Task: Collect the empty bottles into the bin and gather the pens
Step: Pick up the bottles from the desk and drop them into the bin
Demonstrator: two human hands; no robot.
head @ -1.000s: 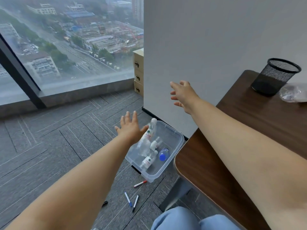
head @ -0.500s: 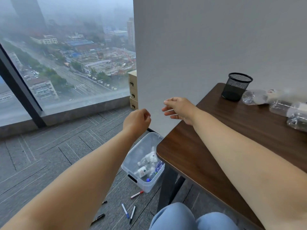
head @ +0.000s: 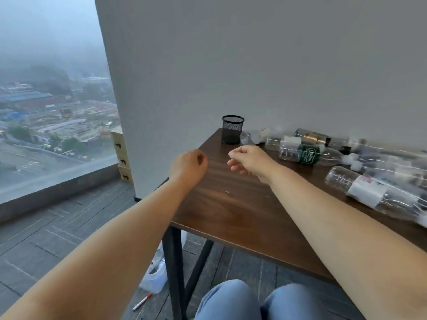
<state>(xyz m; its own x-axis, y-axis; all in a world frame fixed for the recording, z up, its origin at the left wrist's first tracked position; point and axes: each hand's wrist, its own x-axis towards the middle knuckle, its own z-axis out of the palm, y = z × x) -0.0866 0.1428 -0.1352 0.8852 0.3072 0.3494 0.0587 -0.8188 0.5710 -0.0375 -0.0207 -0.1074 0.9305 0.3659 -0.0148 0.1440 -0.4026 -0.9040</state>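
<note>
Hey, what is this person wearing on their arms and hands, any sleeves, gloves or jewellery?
The left hand and right hand are bare: no gloves, rings or watch. The left forearm and right forearm are uncovered to the frame edge, no sleeves. Light blue jeans cover the knees.

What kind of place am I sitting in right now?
Most likely an office room high up in a tower. A floor-to-ceiling window looks down over city buildings, grey carpet tiles cover the floor, and a wooden desk carries a black mesh pen cup.
</note>
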